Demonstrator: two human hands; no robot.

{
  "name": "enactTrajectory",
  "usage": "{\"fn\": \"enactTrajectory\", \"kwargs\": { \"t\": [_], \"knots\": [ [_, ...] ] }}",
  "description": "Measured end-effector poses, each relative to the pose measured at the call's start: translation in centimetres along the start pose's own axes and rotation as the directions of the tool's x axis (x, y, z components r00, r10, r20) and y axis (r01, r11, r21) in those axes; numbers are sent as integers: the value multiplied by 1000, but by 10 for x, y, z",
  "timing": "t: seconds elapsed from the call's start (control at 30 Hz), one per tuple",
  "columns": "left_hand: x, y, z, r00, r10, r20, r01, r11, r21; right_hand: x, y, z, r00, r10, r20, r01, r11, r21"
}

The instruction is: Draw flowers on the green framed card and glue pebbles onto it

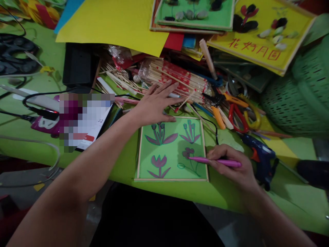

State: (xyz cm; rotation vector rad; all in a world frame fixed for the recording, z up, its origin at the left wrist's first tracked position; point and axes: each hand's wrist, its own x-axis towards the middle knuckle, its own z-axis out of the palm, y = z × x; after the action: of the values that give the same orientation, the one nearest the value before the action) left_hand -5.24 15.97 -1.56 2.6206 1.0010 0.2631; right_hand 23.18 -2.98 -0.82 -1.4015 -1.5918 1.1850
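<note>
A green card (171, 151) framed with thin wooden sticks lies in front of me, bearing several drawn flowers with purple fill and dark green outlines. My right hand (228, 166) grips a purple marker pen (216, 161), its tip at the flower on the lower right of the card. That flower's head is purple, while its stem and leaves show only as outlines. Spread fingers mark my left hand (156, 104), which rests at the card's top edge, over the loose sticks and near a packet of wooden skewers (180, 77).
On the right lie a glue gun (259, 156), red-handled scissors or pliers (238, 118) and a green plastic basket (298, 92). A phone (95, 127) and a purple power strip (46, 125) are at left. Yellow paper (115, 24) and framed pebble pictures (262, 37) sit behind.
</note>
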Motion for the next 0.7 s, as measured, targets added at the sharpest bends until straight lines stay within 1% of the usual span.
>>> {"fn": "enactTrajectory", "kwargs": {
  "t": [0.23,0.4,0.6,0.7],
  "knots": [
    [0,-1,0,1000,1,0,-1,1000,-10,0,0,2,999,2,-54,-4,1000,-30],
    [1,-1,0,1000,3,-5,-3,1000,-16,0,1,1,999,16,-35,-17,999,-38],
    [0,0,-1,1000,0,-2,0,1000,-13,1,0,0,1000,5,-16,-5,1000,1],
    [-1,0,-1,1000,1,-7,-1,1000,-9,2,0,1,999,-3,-44,3,1000,-2]
  ]
}}
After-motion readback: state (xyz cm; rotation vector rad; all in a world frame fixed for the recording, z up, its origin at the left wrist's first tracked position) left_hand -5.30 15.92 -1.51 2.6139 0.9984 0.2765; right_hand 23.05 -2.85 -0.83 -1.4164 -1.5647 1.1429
